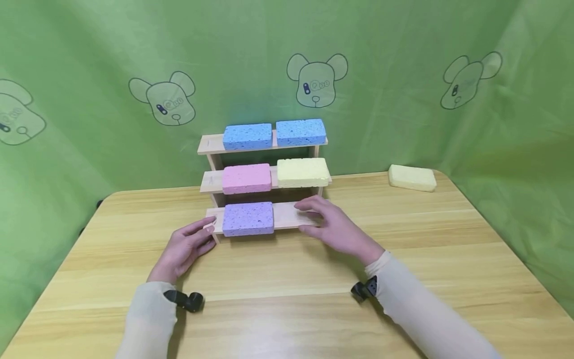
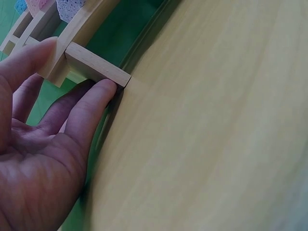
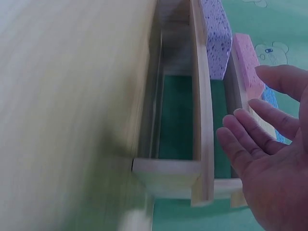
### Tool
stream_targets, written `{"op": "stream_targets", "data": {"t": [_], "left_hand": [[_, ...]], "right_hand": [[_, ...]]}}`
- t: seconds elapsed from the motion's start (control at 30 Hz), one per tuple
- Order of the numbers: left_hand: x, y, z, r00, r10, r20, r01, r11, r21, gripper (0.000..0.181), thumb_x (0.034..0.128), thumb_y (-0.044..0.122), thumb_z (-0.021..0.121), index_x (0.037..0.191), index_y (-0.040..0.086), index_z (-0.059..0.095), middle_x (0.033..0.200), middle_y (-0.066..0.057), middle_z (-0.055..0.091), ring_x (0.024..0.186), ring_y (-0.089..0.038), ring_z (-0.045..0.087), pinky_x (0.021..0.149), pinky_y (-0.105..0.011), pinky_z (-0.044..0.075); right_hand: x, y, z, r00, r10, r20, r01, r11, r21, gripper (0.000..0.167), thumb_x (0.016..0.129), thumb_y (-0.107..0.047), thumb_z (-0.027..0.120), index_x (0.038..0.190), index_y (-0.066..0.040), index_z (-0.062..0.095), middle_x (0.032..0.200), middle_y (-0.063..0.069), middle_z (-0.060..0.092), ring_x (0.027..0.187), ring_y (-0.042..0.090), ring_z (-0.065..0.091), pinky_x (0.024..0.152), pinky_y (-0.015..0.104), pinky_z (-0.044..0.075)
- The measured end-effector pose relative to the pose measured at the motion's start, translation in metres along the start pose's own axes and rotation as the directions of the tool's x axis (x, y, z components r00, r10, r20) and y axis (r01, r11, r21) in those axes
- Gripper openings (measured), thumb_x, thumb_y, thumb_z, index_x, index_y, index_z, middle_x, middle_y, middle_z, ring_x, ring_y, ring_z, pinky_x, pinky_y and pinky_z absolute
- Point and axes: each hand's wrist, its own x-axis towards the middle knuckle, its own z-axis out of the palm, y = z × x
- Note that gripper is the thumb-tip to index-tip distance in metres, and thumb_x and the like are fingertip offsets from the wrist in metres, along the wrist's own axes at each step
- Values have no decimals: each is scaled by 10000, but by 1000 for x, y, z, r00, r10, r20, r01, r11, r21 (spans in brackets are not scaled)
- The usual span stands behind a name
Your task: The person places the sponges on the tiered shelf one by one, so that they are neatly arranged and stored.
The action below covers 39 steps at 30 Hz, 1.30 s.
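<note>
A three-tier wooden rack [image 1: 285, 215] stands on the table, bearing sponges. My left hand [image 1: 184, 249] grips the left end of its lowest board; in the left wrist view, fingertips [image 2: 107, 87] also touch the short leg. On that board, left of the middle, lies a purple sponge [image 1: 248, 219]. My right hand [image 1: 338, 229] is at the board's right part, fingers parted and holding nothing; whether it touches the wood is unclear. The middle tier carries a pink sponge [image 1: 246, 178] and a pale yellow sponge [image 1: 302, 172]. Two blue sponges [image 1: 247, 136] lie side by side on top.
Another pale yellow sponge [image 1: 411, 178] lies on the wooden table [image 1: 287, 279] near its back right corner. Right behind the table hangs a green curtain [image 1: 251, 60] printed with bear heads. A small black device is strapped at each wrist.
</note>
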Motion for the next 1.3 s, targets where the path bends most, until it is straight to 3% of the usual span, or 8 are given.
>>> {"op": "stream_targets", "data": {"t": [0.47, 0.93, 1.3], "left_hand": [[1, 1, -1, 1000, -9, 1, 9, 1000, 8, 403, 952, 71, 651, 1346, 22, 582, 1510, -197, 334, 1097, -176, 617, 994, -374, 492], [1, -2, -1, 1000, 1, 14, -1, 1000, 0, 306, 951, 67, 651, 1256, 83, 668, 1497, -211, 343, 1083, -170, 622, 987, -373, 497], [0, -1, -2, 1000, 4, 6, -4, 1000, 7, 331, 950, 73, 655, 1280, 76, 654, 1500, -197, 350, 1086, -166, 620, 988, -371, 497]], "right_hand": [[-21, 19, -28, 999, 0, -45, 2, 999, 53, 387, 915, -140, 709, 1279, -53, 608, 1273, 44, 573, 1211, 242, 511, 1104, 482, 367], [-39, 43, -65, 995, 26, -93, -14, 993, 121, 351, 930, -62, 674, 1258, 30, 591, 1273, 136, 569, 1207, 326, 529, 1063, 436, 423], [-52, 53, -91, 984, 64, -168, -57, 997, 45, 361, 936, -67, 670, 1272, 34, 585, 1280, 155, 562, 1167, 357, 551, 1026, 365, 457]]}}
